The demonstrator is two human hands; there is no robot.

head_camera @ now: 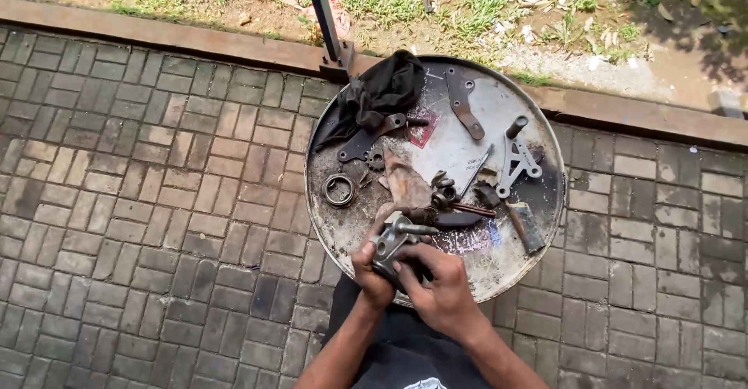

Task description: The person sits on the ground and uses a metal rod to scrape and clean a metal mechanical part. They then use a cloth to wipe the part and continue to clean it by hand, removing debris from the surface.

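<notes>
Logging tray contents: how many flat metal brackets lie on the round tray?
3: dark one by the black cloth, long one at the top, pale one on the right. Others may be hidden.

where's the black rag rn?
Head view: the black rag lies bunched on the round metal tray's upper-left rim, beside the dark post, above the flat bracket.

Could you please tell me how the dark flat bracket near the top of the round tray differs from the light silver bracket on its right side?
The dark bracket is a narrow, rusty-brown strip; the silver bracket is pale, bright metal. The dark bracket is a simple, slightly bent bar, while the silver bracket branches into several arms with a dark cylindrical stub at its top. Both lie loose on the round tray, away from both hands.
</notes>
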